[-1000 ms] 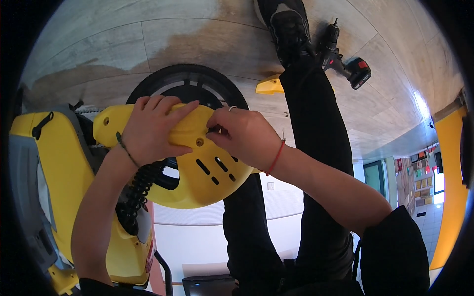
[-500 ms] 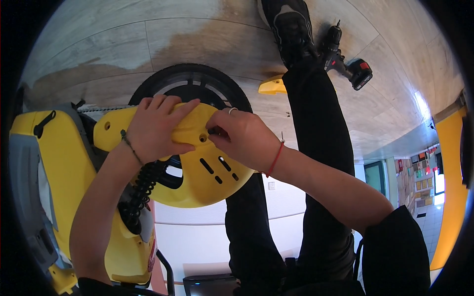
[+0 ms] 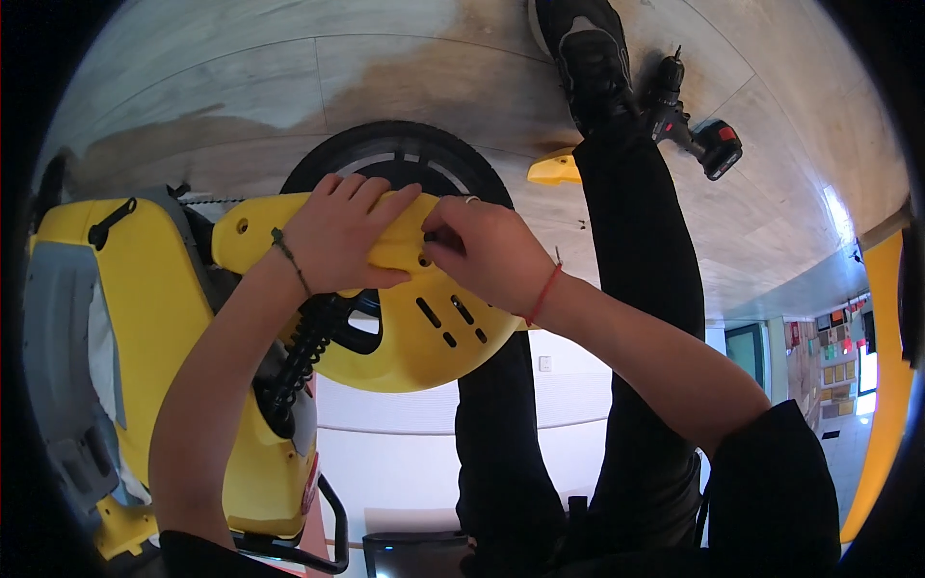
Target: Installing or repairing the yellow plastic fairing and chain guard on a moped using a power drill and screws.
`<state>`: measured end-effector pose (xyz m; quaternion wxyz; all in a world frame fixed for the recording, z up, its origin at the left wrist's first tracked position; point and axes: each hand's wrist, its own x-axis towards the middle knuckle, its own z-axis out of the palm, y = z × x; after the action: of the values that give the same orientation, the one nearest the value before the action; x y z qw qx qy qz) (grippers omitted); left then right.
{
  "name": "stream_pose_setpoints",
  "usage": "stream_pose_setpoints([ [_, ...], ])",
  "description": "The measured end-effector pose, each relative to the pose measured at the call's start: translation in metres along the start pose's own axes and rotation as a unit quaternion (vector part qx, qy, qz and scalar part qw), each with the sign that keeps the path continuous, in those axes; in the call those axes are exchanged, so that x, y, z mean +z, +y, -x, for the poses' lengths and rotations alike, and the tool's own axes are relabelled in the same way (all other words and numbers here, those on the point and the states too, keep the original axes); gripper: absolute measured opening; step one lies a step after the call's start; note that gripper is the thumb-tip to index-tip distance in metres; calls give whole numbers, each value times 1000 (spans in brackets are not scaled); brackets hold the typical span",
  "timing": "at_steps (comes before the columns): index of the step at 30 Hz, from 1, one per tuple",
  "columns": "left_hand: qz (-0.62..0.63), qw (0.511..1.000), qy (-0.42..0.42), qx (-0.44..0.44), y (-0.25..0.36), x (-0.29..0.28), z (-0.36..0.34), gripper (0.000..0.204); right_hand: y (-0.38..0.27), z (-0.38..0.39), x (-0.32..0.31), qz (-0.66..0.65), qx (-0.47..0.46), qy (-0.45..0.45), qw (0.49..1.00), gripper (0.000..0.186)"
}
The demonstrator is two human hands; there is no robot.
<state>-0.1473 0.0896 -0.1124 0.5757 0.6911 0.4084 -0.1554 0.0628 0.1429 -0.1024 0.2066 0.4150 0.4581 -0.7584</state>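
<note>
A yellow plastic cover [image 3: 434,361] with several slots and screw holes sits over a black-tyred wheel [image 3: 385,144]. My left hand [image 3: 337,231] lies across the cover's upper part, fingers stretched out and pressing on it. Close beside it, my right hand [image 3: 487,246] is closed in a pinch at the cover's surface, near a screw hole [image 3: 424,260]. Between thumb and forefinger shows a small black piece [image 3: 434,237]; its kind is too small to make out. A black coil spring shock absorber [image 3: 310,342] runs below my left wrist.
The yellow and grey vehicle body [image 3: 145,289] fills the left side. A cordless drill [image 3: 679,120] lies on the wood-look floor [image 3: 222,77], past my shoe [image 3: 593,67]. A loose yellow part [image 3: 554,168] rests beside my leg [image 3: 641,222].
The whole view has shifted, so the vehicle, hands and drill appear a little further right. Both hands keep nearly the same places on the cover.
</note>
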Motion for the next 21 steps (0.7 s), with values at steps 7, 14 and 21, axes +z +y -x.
stream_pose_setpoints([
  [7,3,997,-48,-56,6,-5,-2,89,0,0,1,-58,13,20,998,17],
  [14,4,998,-40,-46,3,-3,-2,89,10,11,9,27,-69,14,997,15],
  [21,10,999,-24,-37,1,0,4,89,13,13,24,79,-133,53,987,15],
])
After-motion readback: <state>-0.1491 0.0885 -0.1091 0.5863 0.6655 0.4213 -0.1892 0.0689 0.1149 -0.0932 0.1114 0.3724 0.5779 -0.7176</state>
